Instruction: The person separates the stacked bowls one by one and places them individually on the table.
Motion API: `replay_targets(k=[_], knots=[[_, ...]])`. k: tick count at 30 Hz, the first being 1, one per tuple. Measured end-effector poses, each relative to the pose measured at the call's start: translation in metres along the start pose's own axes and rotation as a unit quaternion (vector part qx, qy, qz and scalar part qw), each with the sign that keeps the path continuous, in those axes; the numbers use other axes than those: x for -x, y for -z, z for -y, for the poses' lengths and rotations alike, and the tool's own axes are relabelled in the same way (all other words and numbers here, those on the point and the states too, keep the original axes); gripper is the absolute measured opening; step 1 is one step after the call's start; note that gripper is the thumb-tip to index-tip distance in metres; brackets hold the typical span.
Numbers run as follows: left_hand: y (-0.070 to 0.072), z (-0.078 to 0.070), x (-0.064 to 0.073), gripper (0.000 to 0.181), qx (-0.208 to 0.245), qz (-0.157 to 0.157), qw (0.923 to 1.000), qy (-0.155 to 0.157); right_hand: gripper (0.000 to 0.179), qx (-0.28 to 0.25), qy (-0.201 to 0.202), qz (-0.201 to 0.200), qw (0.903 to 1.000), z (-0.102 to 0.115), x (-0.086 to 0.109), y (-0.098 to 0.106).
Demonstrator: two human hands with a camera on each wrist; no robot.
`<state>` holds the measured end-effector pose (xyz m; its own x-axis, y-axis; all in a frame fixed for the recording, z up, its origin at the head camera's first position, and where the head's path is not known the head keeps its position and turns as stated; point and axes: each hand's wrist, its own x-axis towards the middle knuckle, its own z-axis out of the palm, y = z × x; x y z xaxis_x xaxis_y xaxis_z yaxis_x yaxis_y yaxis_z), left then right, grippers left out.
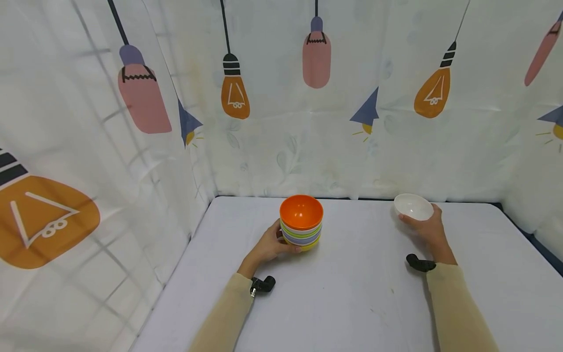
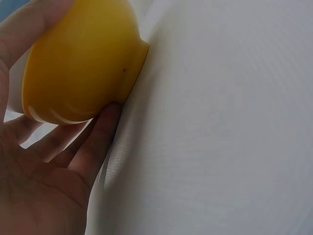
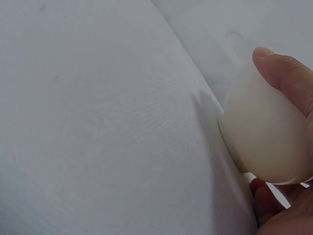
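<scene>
A stack of nested bowls stands on the white table, an orange bowl point(image 1: 301, 212) on top and a yellow bowl point(image 2: 83, 63) at the bottom, with white, green and lavender rims between. My left hand point(image 1: 270, 244) grips the stack's left side, thumb at the front near the base. In the left wrist view, fingers point(image 2: 100, 137) curl round the yellow bowl close to the tabletop. Toward the table's back right, my right hand point(image 1: 428, 230) holds a white bowl point(image 1: 413, 206). Its thumb point(image 3: 283, 73) lies along the bowl's side in the right wrist view, other fingers beneath.
The white table point(image 1: 343, 293) ends at a dark back edge against a hanging curtain point(image 1: 272, 156) printed with lamps and bulbs. More curtain hangs along the left side. A black wrist camera point(image 1: 264, 284) sits on the left wrist, and another black device point(image 1: 420, 264) on the right.
</scene>
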<state>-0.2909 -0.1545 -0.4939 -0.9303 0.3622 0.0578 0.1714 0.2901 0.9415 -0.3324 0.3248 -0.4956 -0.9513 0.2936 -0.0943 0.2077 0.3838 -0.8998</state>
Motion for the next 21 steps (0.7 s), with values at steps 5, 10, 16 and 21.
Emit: replay_targets(k=[5, 10, 16, 21], knots=[[0.0, 0.0023, -0.0013, 0.086, -0.006, 0.001, 1.0, -0.002, 0.125, -0.003, -0.007, -0.007, 0.9999, -0.0004, -0.0039, 0.0001], [0.0006, 0.0037, -0.0012, 0.086, -0.006, -0.001, 1.0, -0.003, 0.125, -0.006, -0.009, -0.01, 0.9999, 0.0014, -0.0025, -0.0009], [0.0003, 0.0035, -0.0014, 0.084, -0.005, 0.0, 1.0, -0.002, 0.125, -0.007, -0.011, -0.017, 0.9998, 0.0029, 0.0003, -0.0012], [0.0003, 0.0021, -0.0013, 0.086, 0.001, 0.006, 1.0, -0.004, 0.125, -0.01, -0.021, -0.031, 0.9992, 0.0025, -0.0024, -0.002]])
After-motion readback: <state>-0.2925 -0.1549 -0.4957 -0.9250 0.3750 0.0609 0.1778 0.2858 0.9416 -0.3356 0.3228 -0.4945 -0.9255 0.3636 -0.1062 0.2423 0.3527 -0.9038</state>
